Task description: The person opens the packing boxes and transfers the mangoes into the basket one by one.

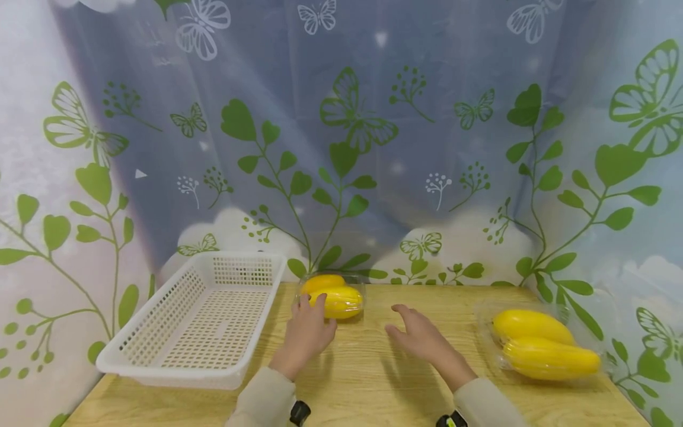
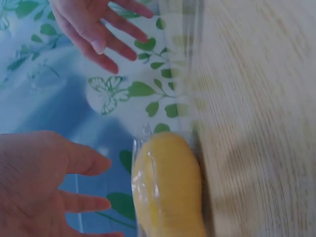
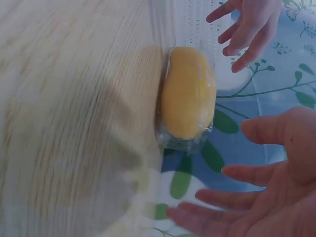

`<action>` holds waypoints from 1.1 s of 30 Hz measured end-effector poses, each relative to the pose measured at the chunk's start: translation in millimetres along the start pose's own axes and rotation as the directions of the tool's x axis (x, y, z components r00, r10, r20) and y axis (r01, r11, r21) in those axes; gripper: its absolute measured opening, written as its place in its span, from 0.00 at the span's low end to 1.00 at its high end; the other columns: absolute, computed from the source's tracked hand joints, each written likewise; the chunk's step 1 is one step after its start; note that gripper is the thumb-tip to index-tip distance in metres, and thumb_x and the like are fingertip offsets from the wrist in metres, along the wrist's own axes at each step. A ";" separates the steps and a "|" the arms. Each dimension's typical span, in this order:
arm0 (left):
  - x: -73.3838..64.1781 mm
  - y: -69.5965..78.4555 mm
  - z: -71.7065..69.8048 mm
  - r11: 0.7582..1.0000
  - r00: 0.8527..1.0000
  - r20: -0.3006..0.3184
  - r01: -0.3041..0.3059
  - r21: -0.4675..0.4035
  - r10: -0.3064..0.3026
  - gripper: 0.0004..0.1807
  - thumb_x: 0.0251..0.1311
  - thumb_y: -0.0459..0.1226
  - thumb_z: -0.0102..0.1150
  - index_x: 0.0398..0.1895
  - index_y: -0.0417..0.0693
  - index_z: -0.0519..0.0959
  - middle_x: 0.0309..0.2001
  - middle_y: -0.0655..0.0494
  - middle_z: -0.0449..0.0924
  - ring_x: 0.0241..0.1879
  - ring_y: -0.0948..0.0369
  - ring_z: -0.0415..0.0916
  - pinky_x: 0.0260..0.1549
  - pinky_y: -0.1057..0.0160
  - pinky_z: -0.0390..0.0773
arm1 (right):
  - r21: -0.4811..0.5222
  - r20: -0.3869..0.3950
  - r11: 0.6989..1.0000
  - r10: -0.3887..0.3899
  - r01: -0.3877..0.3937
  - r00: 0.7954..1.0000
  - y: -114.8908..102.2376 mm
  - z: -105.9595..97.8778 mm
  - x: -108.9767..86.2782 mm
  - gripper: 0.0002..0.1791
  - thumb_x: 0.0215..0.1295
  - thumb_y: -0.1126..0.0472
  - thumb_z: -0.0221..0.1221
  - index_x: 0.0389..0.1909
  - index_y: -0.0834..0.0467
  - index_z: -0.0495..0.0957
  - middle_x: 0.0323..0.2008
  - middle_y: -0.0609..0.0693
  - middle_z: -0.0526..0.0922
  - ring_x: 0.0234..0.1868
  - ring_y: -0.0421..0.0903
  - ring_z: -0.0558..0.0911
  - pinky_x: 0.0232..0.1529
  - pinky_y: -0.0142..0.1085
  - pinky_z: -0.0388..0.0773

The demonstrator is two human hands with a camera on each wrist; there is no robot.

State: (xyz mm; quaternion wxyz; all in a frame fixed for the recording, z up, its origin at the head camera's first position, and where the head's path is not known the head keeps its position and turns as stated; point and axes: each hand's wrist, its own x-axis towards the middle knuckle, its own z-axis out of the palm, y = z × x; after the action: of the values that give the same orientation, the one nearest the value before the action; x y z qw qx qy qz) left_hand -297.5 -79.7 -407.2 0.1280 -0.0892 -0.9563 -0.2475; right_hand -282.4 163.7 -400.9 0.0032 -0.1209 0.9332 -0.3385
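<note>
Near the back edge of the table stands a clear plastic pack of yellow mangoes (image 1: 341,303), two fruits side by side. My left hand (image 1: 308,333) is over its front left side, fingers spread and reaching toward it; the left wrist view shows a gap between the fingertips and the wrapped mango (image 2: 170,182). To the right of that pack my right hand (image 1: 420,337) hovers above the table, its fingers loosely extended and holding nothing. In the right wrist view the whole near mango (image 3: 187,94) shows under shiny wrap, between both hands.
A white plastic basket (image 1: 242,362) with a perforated floor occupies the left side of the wooden table (image 1: 368,385). Another clear pack of two yellow mangoes (image 1: 552,359) lies at the right edge. A printed butterfly curtain (image 1: 299,148) hangs directly behind the table.
</note>
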 end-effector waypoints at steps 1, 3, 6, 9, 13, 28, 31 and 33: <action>2.2 -1.2 0.0 1.000 1.000 -0.009 0.011 -0.015 -0.011 0.29 0.66 0.39 0.61 0.68 0.37 0.72 0.68 0.27 0.65 0.66 0.32 0.64 0.46 0.33 0.80 | 0.026 -0.004 1.000 0.008 -0.008 1.000 -0.7 1.2 2.5 0.30 0.77 0.54 0.57 0.73 0.65 0.67 0.69 0.70 0.72 0.67 0.70 0.75 0.63 0.63 0.75; 7.2 -4.4 0.9 0.999 0.999 -0.022 0.038 -0.034 -0.039 0.28 0.67 0.39 0.61 0.68 0.37 0.73 0.69 0.28 0.66 0.65 0.32 0.65 0.48 0.32 0.79 | 0.090 -0.006 0.996 0.030 -0.029 1.000 -1.9 3.5 8.0 0.28 0.76 0.54 0.58 0.70 0.62 0.71 0.67 0.68 0.76 0.63 0.66 0.79 0.57 0.59 0.80; 15.2 -10.1 2.0 0.996 0.996 -0.046 0.076 -0.049 -0.078 0.28 0.68 0.41 0.59 0.69 0.39 0.73 0.68 0.29 0.67 0.65 0.33 0.65 0.49 0.32 0.78 | 0.236 0.017 0.969 0.073 -0.074 0.997 -3.0 5.9 17.6 0.27 0.73 0.53 0.61 0.68 0.59 0.74 0.66 0.67 0.76 0.58 0.62 0.83 0.51 0.54 0.84; 23.4 -16.5 4.5 0.993 0.992 -0.070 0.103 -0.056 -0.106 0.28 0.70 0.42 0.57 0.70 0.40 0.72 0.69 0.30 0.67 0.66 0.33 0.65 0.51 0.32 0.77 | 0.353 0.030 0.929 0.110 -0.113 0.993 -3.1 7.6 28.9 0.28 0.69 0.55 0.66 0.68 0.58 0.75 0.67 0.67 0.75 0.56 0.58 0.83 0.49 0.52 0.85; 31.5 -24.8 7.9 0.993 0.986 -0.125 0.103 -0.066 -0.110 0.29 0.70 0.41 0.56 0.71 0.36 0.70 0.67 0.29 0.68 0.65 0.33 0.67 0.56 0.33 0.76 | 0.413 0.018 0.899 0.153 -0.147 0.988 -2.9 9.9 43.1 0.32 0.66 0.56 0.69 0.69 0.57 0.74 0.69 0.67 0.73 0.59 0.61 0.82 0.49 0.53 0.85; 50.5 -47.2 18.4 0.989 0.982 -0.164 0.072 -0.126 -0.093 0.24 0.71 0.35 0.52 0.64 0.27 0.73 0.59 0.24 0.71 0.58 0.31 0.72 0.60 0.36 0.73 | 0.470 0.008 0.868 0.176 -0.159 0.984 0.5 21.7 86.6 0.32 0.64 0.60 0.70 0.68 0.62 0.74 0.68 0.70 0.71 0.62 0.66 0.80 0.56 0.56 0.84; 53.9 -53.0 20.5 0.989 0.983 -0.160 0.073 -0.126 -0.092 0.23 0.72 0.35 0.51 0.63 0.26 0.72 0.58 0.24 0.72 0.56 0.32 0.72 0.59 0.37 0.73 | 0.459 0.020 0.872 0.182 -0.170 0.983 -2.0 25.1 92.6 0.34 0.63 0.60 0.71 0.69 0.62 0.73 0.68 0.71 0.71 0.60 0.66 0.81 0.55 0.55 0.84; 55.8 -55.4 21.0 0.989 0.983 -0.159 0.075 -0.125 -0.095 0.23 0.72 0.36 0.51 0.62 0.26 0.72 0.57 0.24 0.72 0.56 0.32 0.72 0.59 0.37 0.73 | 0.449 0.029 0.876 0.183 -0.176 0.983 -3.7 26.8 96.2 0.35 0.63 0.59 0.71 0.70 0.61 0.72 0.68 0.71 0.71 0.55 0.64 0.84 0.54 0.55 0.85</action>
State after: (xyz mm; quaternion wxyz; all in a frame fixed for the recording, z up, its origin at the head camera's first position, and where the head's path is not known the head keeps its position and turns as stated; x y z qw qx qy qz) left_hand -367.8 -111.0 -433.7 0.1900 -0.0349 -0.9291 -0.3155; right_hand -372.6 122.2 -411.9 0.0558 -0.0274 0.8368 -0.5439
